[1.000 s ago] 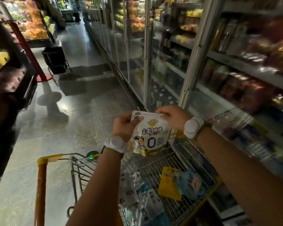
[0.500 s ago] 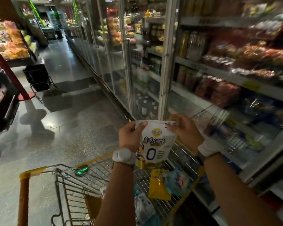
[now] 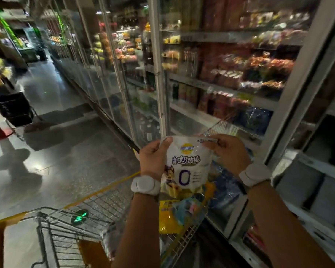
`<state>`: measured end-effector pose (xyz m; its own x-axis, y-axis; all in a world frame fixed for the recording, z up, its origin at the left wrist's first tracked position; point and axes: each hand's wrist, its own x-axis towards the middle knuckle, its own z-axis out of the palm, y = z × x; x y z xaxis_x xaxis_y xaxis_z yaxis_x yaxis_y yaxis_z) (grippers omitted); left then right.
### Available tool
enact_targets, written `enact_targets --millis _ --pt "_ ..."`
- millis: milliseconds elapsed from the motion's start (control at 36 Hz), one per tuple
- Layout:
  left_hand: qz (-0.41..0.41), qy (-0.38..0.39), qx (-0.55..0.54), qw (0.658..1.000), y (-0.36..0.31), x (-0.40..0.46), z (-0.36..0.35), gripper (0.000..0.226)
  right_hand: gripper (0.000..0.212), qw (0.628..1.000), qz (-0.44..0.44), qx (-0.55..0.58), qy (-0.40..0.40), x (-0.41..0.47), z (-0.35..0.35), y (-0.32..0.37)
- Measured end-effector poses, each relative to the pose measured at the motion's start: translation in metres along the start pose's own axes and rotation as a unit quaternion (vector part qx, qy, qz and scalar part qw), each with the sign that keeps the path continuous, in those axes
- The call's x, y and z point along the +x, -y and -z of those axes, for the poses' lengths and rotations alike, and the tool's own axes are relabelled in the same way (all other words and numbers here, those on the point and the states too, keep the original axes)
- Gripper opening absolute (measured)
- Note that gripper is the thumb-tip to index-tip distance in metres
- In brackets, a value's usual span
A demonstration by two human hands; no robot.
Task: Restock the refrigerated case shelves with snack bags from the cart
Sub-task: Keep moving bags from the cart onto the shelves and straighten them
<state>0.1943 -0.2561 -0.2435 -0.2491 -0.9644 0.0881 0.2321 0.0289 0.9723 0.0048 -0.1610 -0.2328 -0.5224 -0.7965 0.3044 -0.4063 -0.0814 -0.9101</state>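
From the head view we see a white snack bag (image 3: 188, 165) held upright at lower centre above the cart (image 3: 89, 219), long axis vertical, print facing us. Our left hand (image 3: 153, 159) and right hand (image 3: 227, 151) pinch its top corners. We judge shelving comes next, rightward into the refrigerated case (image 3: 230, 89).

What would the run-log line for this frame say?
stage: bag in hand, unshelved | left hand: grips white bag | right hand: pinches its top | cart: more bags | case door: ahead
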Motion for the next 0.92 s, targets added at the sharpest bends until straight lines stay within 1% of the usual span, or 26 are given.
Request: enact_targets --millis 56,111,167,194,222,278,306,333,417,500,611,778,861,917 --pt "-0.015 0.004 -0.016 1.000 -0.004 -0.006 -0.008 0.013 0.010 1.000 0.002 0.014 -0.025 -0.005 0.006 0.003" --pt "-0.043 0.000 -0.031 0.999 -0.012 -0.018 -0.023 0.013 0.007 0.996 0.034 0.036 -0.077 -0.016 0.016 0.011" --pt "-0.077 0.005 -0.051 0.996 -0.025 -0.029 -0.043 0.014 0.008 0.985 0.068 0.083 -0.135 -0.028 0.030 0.023" --pt "-0.086 0.012 -0.049 0.995 -0.031 -0.033 -0.051 0.013 0.010 0.983 0.076 0.084 -0.146 -0.031 0.039 0.028" --pt "-0.089 0.026 -0.041 0.995 -0.035 -0.036 -0.061 0.010 0.012 0.985 0.075 0.068 -0.143 -0.035 0.051 0.030" --pt "-0.086 0.046 -0.016 0.995 -0.038 -0.040 -0.074 0.005 0.017 0.995 0.064 -0.006 -0.082 -0.033 0.076 0.036" --pt "-0.089 0.053 -0.004 0.995 -0.039 -0.044 -0.082 0.005 0.018 0.996 0.049 -0.031 -0.064 -0.034 0.091 0.036" --pt "-0.082 0.060 0.001 0.995 -0.038 -0.049 -0.090 0.008 0.018 0.997 0.039 -0.033 -0.058 -0.036 0.105 0.038" --pt "-0.047 0.095 -0.023 0.994 -0.029 -0.066 -0.113 0.017 0.010 0.994 0.062 -0.064 -0.069 -0.051 0.144 0.041" --pt "-0.058 0.097 0.002 0.994 -0.031 -0.078 -0.129 0.021 0.009 0.993 0.073 -0.059 -0.065 -0.064 0.165 0.048" --pt "-0.050 0.115 -0.018 0.992 -0.040 -0.096 -0.158 0.010 0.012 0.995 0.055 -0.036 -0.077 -0.078 0.196 0.052" --pt "-0.038 0.173 -0.053 0.983 -0.046 -0.121 -0.194 0.009 0.011 0.992 0.054 -0.050 -0.101 -0.097 0.235 0.054" --pt "-0.048 0.180 -0.054 0.981 -0.044 -0.126 -0.209 0.011 0.012 0.988 0.063 -0.096 -0.101 -0.100 0.253 0.054" --pt "-0.053 0.185 -0.050 0.980 -0.041 -0.128 -0.217 0.013 0.012 0.985 0.052 -0.133 -0.101 -0.099 0.263 0.056"
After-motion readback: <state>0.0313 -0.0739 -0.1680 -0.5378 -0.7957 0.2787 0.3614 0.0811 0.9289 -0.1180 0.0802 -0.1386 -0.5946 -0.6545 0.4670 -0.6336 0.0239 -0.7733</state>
